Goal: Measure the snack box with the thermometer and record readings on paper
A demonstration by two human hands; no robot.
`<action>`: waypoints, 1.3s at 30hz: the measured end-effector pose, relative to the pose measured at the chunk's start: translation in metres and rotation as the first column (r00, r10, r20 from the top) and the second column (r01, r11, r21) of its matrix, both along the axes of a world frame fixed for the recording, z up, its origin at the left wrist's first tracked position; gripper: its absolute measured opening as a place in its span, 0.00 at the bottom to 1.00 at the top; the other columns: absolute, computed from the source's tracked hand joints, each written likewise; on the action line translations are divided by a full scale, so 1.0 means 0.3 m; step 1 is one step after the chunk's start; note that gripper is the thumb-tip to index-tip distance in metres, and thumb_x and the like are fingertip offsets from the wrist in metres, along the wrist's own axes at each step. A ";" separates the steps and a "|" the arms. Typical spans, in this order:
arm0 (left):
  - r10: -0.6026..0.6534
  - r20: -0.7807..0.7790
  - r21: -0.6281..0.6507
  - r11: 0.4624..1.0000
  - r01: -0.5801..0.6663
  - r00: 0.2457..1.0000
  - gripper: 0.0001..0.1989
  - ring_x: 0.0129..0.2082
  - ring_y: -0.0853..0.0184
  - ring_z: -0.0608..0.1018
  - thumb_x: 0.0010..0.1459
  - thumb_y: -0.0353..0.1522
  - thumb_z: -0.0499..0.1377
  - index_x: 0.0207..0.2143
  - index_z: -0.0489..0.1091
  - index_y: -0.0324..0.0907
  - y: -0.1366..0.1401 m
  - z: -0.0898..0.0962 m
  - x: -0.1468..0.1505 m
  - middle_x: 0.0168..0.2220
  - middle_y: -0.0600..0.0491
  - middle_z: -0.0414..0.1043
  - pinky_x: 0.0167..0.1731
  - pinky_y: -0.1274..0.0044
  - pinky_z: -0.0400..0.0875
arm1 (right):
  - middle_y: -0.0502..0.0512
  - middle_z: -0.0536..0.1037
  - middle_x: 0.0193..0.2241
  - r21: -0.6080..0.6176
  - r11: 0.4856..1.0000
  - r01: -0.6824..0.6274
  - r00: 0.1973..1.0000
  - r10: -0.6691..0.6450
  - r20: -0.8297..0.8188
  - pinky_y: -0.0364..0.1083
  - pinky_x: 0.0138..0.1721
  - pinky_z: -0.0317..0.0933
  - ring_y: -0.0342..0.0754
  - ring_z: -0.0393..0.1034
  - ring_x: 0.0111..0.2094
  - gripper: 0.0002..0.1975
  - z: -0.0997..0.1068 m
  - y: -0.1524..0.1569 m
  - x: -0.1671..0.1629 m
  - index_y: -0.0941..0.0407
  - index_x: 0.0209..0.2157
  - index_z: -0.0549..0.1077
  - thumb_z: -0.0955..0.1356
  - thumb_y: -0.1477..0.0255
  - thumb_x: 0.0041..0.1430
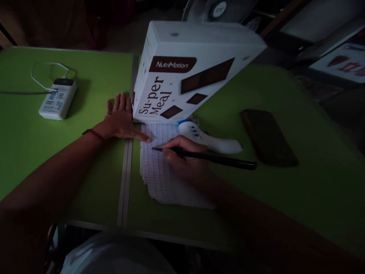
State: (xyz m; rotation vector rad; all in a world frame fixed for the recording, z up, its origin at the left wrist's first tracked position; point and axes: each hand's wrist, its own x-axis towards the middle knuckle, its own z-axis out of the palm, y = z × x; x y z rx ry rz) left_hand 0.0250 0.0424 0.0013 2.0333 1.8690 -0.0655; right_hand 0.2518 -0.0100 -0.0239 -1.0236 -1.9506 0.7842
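Observation:
Dense rows of writing cover the sheets of paper (155, 171) lying on the green table. My right hand (188, 156) is closed around a black pen (225, 160), its tip at the upper left part of the paper. Flat on the table, my left hand (119, 118) has its fingers spread, the thumb reaching onto the paper's left edge. A white box (176, 80) marked "NutriMotion Su-per Meal" stands upright just behind the paper, beside my left fingertips. Between the box and my right hand lies a white and blue infrared thermometer (225, 145), partly hidden by that hand.
A dark phone (269, 137) lies on the right of the green table (99, 182). At the left is a white power bank or adapter (58, 99) with cables. A metal seam (125, 190) crosses the table. Behind the box stands a fan (219, 9).

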 end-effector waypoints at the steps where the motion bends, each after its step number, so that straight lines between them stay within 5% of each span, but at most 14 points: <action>1: 0.003 0.003 -0.002 1.000 -0.003 1.000 0.88 0.76 0.41 0.25 0.28 0.78 0.56 0.76 0.27 0.31 -0.001 0.001 0.000 0.77 0.37 0.18 0.73 0.54 0.21 | 0.45 0.73 0.17 -0.009 1.000 -0.006 1.000 0.006 0.000 0.44 0.20 0.60 0.44 0.64 0.18 0.05 -0.001 0.000 0.000 0.50 0.25 0.71 0.69 0.72 0.53; 39: -0.007 0.029 0.020 1.000 0.006 1.000 0.85 0.76 0.39 0.26 0.30 0.78 0.56 0.77 0.29 0.36 0.000 -0.005 -0.003 0.77 0.38 0.18 0.72 0.53 0.21 | 0.44 0.70 0.16 -0.027 0.997 0.070 0.994 -0.072 -0.079 0.43 0.19 0.56 0.43 0.63 0.18 0.06 0.003 -0.004 -0.009 0.50 0.23 0.69 0.68 0.73 0.52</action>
